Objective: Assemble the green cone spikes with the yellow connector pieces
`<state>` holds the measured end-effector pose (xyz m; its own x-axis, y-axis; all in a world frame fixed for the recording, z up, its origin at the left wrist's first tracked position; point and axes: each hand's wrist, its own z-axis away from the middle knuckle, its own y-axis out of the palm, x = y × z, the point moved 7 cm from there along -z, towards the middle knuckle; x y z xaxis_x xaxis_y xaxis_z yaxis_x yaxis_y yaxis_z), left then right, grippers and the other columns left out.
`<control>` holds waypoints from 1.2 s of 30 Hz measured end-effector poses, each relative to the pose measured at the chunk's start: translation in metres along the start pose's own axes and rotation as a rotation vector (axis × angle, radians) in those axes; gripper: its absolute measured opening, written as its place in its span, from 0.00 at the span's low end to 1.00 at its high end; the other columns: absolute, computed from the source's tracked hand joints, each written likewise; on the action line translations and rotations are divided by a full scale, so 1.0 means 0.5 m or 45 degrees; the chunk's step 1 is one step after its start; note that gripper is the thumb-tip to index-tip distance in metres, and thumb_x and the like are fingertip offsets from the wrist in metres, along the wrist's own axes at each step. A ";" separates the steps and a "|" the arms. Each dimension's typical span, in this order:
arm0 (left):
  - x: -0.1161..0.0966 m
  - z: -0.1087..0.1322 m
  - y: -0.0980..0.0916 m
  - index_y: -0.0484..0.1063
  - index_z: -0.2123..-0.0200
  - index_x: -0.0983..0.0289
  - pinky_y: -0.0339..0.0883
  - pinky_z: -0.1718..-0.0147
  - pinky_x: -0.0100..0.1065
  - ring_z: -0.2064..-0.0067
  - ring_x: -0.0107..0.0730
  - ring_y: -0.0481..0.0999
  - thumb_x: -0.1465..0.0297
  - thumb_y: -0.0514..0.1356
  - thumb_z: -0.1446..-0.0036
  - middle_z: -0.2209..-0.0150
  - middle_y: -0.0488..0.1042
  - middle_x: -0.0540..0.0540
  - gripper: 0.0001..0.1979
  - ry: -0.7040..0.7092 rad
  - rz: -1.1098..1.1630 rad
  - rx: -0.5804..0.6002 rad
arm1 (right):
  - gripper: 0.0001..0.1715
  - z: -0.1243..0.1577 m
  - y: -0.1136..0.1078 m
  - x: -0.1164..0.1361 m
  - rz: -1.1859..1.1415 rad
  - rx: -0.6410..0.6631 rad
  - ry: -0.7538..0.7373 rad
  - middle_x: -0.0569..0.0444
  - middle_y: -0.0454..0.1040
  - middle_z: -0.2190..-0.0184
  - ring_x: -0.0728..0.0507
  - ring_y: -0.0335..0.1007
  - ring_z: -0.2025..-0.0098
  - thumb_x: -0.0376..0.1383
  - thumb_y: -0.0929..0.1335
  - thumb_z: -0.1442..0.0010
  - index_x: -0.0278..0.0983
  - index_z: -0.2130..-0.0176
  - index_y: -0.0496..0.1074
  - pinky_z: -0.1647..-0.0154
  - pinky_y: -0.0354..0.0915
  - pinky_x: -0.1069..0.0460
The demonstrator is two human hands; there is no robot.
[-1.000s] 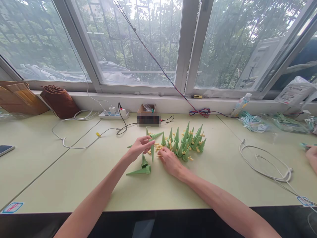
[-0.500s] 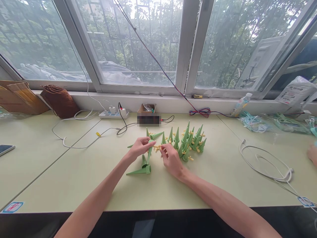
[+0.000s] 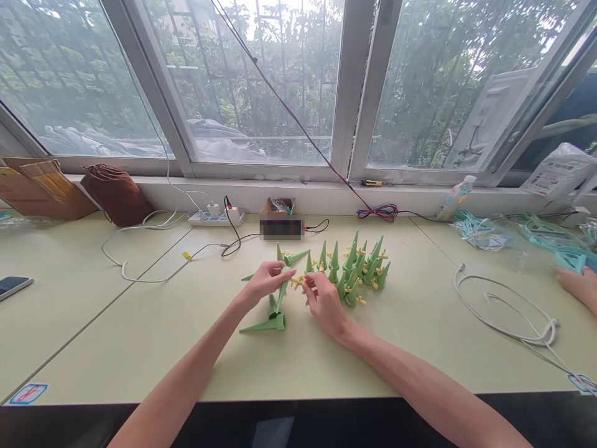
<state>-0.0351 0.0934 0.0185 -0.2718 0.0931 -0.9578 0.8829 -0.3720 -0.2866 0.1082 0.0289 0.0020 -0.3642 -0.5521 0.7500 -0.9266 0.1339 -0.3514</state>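
Pinched in my left hand (image 3: 269, 281) is a green cone (image 3: 282, 295), its tip pointing down. My right hand (image 3: 323, 301) has its fingertips closed on a small yellow piece (image 3: 296, 282), which reaches toward the top of that cone. Below my left hand, another green cone (image 3: 265, 325) lies on its side beside a further one. Behind the hand are more loose green cones (image 3: 295, 256). To the right of my right hand stands a dense group of upright green cones (image 3: 349, 264), several with yellow pieces at their bases.
At the back are a small open box (image 3: 277, 207), a power strip (image 3: 216, 218), a brown bag (image 3: 116, 195) and a bottle (image 3: 456, 198). A white cable (image 3: 504, 330) loops at right, where another person's hand (image 3: 578, 286) touches a turquoise item (image 3: 566, 255).
The other person's hand has come further into view at the right edge, with a turquoise item. My two hands hold nearly the same pose around the cone and yellow piece.
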 end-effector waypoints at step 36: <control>-0.020 0.015 0.024 0.56 0.79 0.63 0.38 0.81 0.28 0.80 0.21 0.48 0.54 0.65 0.49 0.82 0.49 0.43 0.24 0.001 -0.055 0.064 | 0.08 -0.003 -0.020 0.014 -0.131 -0.136 -0.007 0.50 0.74 0.63 0.44 0.74 0.63 0.36 0.65 0.33 0.38 0.54 0.69 0.68 0.76 0.50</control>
<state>-0.0249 0.0811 0.0249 -0.3093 0.1108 -0.9445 0.8500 -0.4131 -0.3268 0.1150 0.0247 0.0117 -0.2667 -0.5722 0.7756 -0.9638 0.1633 -0.2109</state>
